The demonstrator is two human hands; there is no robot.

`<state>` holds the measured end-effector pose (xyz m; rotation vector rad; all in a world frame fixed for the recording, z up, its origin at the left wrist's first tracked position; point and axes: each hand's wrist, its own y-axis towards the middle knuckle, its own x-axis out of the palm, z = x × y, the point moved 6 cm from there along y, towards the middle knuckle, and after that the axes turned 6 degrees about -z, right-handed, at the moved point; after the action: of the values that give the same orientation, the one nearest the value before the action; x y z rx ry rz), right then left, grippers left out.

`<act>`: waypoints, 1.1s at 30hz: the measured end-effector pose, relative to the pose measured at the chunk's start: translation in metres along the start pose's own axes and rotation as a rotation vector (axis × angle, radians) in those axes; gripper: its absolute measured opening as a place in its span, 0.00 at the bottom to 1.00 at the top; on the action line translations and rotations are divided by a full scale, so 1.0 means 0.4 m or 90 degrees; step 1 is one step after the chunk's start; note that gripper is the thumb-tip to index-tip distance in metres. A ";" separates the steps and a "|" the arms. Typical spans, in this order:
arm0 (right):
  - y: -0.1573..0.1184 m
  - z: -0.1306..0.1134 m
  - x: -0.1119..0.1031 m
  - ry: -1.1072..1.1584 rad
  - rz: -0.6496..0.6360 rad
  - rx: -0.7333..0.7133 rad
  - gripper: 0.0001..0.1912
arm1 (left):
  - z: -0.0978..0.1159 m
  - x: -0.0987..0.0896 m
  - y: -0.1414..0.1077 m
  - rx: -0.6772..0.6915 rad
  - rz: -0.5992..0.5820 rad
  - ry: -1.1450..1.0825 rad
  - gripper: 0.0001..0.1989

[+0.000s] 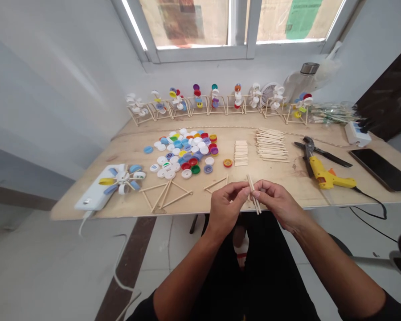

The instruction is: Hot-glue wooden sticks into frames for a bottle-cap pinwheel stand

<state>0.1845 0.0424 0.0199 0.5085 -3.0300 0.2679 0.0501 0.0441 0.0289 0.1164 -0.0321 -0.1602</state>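
Note:
Two thin wooden sticks [256, 205] stand nearly side by side over the table's front edge, pinched between both hands. My left hand [227, 206] grips them from the left with thumb and fingertips. From the right, my right hand [278, 201] holds the same sticks, its thumb close to the other thumb. Just left of my left hand lies a partly hidden stick frame [217, 183]. Farther left are joined stick triangles [165, 195]. Beyond the hands are a stack of short sticks [241, 153] and a pile of longer sticks [272, 145].
Colourful bottle caps [187, 151] cover the table's middle. A yellow glue gun [325, 174], pliers and black phone [384, 168] lie right. A cap wheel [123, 179] rests on a white power strip [95, 191] at left. Several cap-and-stick models [198, 100] line the back.

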 end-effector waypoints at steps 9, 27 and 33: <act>-0.015 0.026 0.011 0.019 -0.018 -0.010 0.15 | -0.014 0.031 -0.003 -0.119 0.011 -0.179 0.10; -0.021 0.029 -0.020 0.021 0.119 -0.030 0.15 | -0.016 0.028 -0.004 -0.037 0.012 0.021 0.10; -0.010 0.031 -0.041 0.048 0.210 -0.055 0.16 | -0.005 0.052 -0.049 -0.002 -0.055 0.190 0.18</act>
<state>0.2008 0.0415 0.0068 -0.0093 -3.0215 0.1650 0.0676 0.0219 0.0249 0.1371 0.2712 -0.2281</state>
